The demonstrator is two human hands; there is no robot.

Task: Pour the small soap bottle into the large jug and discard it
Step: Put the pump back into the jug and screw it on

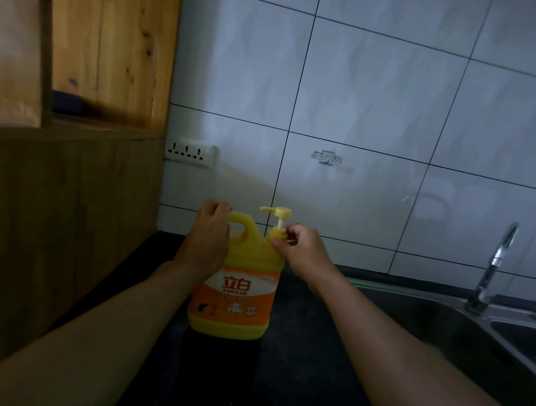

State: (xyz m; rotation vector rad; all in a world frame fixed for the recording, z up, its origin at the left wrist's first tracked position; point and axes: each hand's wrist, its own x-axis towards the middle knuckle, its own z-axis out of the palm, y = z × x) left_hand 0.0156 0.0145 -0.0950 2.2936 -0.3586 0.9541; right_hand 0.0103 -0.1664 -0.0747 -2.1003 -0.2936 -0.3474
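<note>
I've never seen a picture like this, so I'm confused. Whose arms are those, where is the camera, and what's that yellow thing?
There is no machine here. A person wears a camera on their head, so you see what they see, looking forward and down at their own two arms. The yellow thing is a big soap jug with an orange label, standing upright on a dark counter. The left hand grips the jug's handle. The right hand pinches the collar under the pump top. To the right is a metal sink with a tap. Wooden shelves stand on the left. No small bottle is in view.
</note>
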